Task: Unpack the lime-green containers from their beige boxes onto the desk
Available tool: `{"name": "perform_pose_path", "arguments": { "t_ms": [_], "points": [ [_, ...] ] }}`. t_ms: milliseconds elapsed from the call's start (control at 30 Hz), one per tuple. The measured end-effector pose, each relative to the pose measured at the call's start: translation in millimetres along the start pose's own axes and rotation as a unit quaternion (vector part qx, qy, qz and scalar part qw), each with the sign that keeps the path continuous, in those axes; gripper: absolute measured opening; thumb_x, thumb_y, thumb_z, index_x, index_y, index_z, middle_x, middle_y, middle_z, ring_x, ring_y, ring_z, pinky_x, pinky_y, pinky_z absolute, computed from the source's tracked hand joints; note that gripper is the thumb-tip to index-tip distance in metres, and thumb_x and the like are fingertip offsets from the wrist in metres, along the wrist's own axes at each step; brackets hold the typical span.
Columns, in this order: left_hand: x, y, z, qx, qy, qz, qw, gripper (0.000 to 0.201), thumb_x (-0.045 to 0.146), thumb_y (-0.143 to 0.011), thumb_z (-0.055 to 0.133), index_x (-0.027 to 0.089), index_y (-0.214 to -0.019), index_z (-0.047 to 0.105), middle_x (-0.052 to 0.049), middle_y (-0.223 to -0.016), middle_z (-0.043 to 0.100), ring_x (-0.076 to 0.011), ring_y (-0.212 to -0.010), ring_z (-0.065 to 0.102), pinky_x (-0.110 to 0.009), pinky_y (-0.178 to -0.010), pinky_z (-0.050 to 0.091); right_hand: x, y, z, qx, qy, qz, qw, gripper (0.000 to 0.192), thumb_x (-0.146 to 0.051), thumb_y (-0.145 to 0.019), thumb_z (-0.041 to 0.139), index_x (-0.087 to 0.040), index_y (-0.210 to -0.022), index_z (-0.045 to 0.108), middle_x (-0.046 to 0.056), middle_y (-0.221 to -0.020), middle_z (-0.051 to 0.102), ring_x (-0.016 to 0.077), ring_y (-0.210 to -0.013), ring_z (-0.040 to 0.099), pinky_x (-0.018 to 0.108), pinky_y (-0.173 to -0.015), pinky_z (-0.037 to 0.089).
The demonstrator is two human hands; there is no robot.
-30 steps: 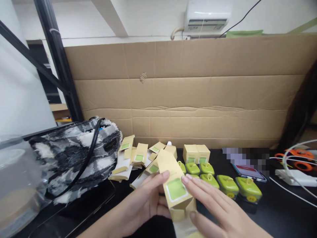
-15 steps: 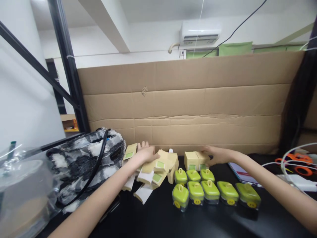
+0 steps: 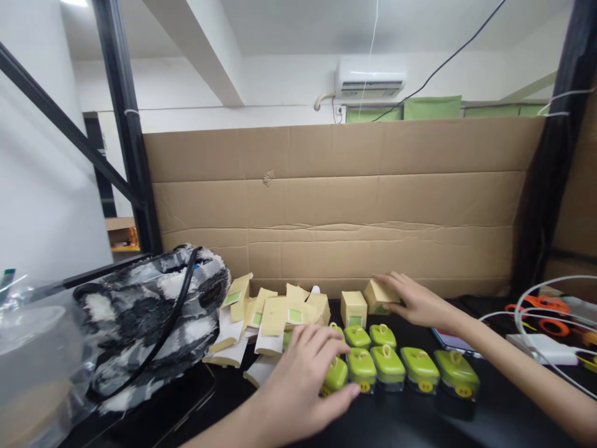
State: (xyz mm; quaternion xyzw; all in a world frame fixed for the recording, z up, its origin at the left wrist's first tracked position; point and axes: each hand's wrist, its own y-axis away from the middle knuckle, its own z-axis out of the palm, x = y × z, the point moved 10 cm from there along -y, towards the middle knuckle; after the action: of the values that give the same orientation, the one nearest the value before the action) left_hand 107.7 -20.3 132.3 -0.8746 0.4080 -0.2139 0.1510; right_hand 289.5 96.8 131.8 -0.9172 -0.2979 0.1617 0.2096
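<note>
My right hand (image 3: 413, 300) grips a small tan cardboard box (image 3: 377, 295), fingers over its top and thumb at its front. The box sits tilted beside a second upright box (image 3: 354, 309) with a green label. My left hand (image 3: 305, 376) is open, fingers and thumb spread, around the leftmost of several small clear containers with green lids (image 3: 336, 373); whether it touches that one I cannot tell. The other containers, such as the one at the right end (image 3: 457, 372), stand in two rows, with loop handles on top and round yellow stickers on the front row.
A heap of flattened or opened cartons (image 3: 274, 316) lies behind my left hand. Left of it are a fuzzy grey-and-black bag (image 3: 153, 317) and a plastic-wrapped tub (image 3: 35, 367). A cardboard panel (image 3: 336, 205) closes the back. Cables, a phone (image 3: 454, 342) and orange scissors (image 3: 555, 323) lie at right.
My left hand has come from the carton heap toward me and right, to the leftmost green-lidded container. The box under my right hand has tilted and parted from its neighbour.
</note>
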Motion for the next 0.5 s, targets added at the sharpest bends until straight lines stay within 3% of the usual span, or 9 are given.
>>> {"name": "perform_pose_path", "arguments": {
  "t_ms": [67,133,200,267,300,367,433,500],
  "points": [
    [-2.4,14.5,10.2,0.009,0.003,0.017,1.0,0.028,0.033,-0.084,0.056,0.019,-0.109,0.056,-0.009,-0.111,0.063,-0.0255,-0.103,0.056,-0.039,-0.092,0.04,-22.4,10.6,-23.2,0.052,-0.001,-0.012,0.999,0.046,-0.026,-0.088,0.05,-0.013,-0.13,0.036,0.018,-0.124,0.047,0.0306,-0.117,0.047,0.053,-0.098,0.037],
    [-9.7,26.1,11.3,0.054,-0.009,0.033,0.998,0.034,0.029,-0.085,0.054,0.021,-0.118,0.05,-0.01,-0.114,0.062,-0.0261,-0.105,0.056,-0.04,-0.093,0.041,-53.2,23.7,-38.8,0.08,-0.016,-0.03,0.996,0.043,-0.027,-0.089,0.048,-0.018,-0.128,0.032,0.016,-0.125,0.045,0.0279,-0.117,0.047,0.049,-0.098,0.04],
    [-20.3,35.7,5.6,0.128,-0.012,0.032,0.991,0.057,0.031,-0.082,0.058,0.024,-0.134,0.035,-0.012,-0.13,0.052,-0.0297,-0.119,0.048,-0.043,-0.099,0.037,-85.8,37.1,-41.4,0.08,-0.039,-0.041,0.995,0.044,-0.028,-0.087,0.052,-0.022,-0.126,0.03,0.012,-0.12,0.051,0.0248,-0.113,0.052,0.043,-0.094,0.047],
    [-29.0,41.6,5.5,0.169,0.008,0.028,0.985,0.086,0.039,-0.075,0.067,0.025,-0.143,0.017,-0.015,-0.143,0.037,-0.0347,-0.13,0.036,-0.048,-0.105,0.031,-116.8,49.2,-29.9,0.055,-0.081,-0.057,0.994,0.05,-0.025,-0.082,0.059,-0.026,-0.124,0.032,0.008,-0.116,0.057,0.0223,-0.108,0.058,0.034,-0.087,0.053],
    [-31.6,42.0,10.6,0.16,0.029,0.029,0.986,0.09,0.042,-0.074,0.067,0.026,-0.145,0.013,-0.015,-0.145,0.035,-0.0354,-0.13,0.035,-0.049,-0.106,0.03,-131.1,55.0,-23.1,0.052,-0.098,-0.074,0.991,0.053,-0.024,-0.08,0.063,-0.028,-0.124,0.033,0.006,-0.116,0.059,0.0214,-0.107,0.06,0.031,-0.084,0.054],
    [-31.5,39.7,28.2,0.098,0.091,0.042,0.99,0.078,0.044,-0.081,0.058,0.029,-0.145,0.017,-0.012,-0.14,0.044,-0.033,-0.125,0.044,-0.046,-0.104,0.034,-151.0,64.3,-8.9,0.061,-0.11,-0.108,0.986,0.051,-0.025,-0.081,0.064,-0.029,-0.124,0.037,0.005,-0.116,0.062,0.0213,-0.106,0.062,0.029,-0.084,0.055],
    [-29.4,38.2,43.3,0.037,0.141,0.048,0.988,0.063,0.045,-0.089,0.045,0.03,-0.145,0.021,-0.01,-0.135,0.051,-0.0302,-0.12,0.05,-0.041,-0.1,0.04,-162.0,72.7,-2.6,0.116,-0.093,-0.158,0.976,0.038,-0.035,-0.089,0.054,-0.027,-0.124,0.042,0.005,-0.108,0.068,0.0196,-0.098,0.066,0.027,-0.08,0.055],
    [-29.6,38.1,47.4,0.022,0.146,0.042,0.988,0.056,0.045,-0.092,0.035,0.03,-0.144,0.024,-0.01,-0.135,0.051,-0.0304,-0.12,0.05,-0.039,-0.098,0.042,-165.9,80.4,0.3,0.179,-0.033,-0.203,0.962,0.032,-0.04,-0.094,0.043,-0.024,-0.121,0.048,0.004,-0.1,0.072,0.0182,-0.087,0.069,0.026,-0.072,0.055]
  ]
}}
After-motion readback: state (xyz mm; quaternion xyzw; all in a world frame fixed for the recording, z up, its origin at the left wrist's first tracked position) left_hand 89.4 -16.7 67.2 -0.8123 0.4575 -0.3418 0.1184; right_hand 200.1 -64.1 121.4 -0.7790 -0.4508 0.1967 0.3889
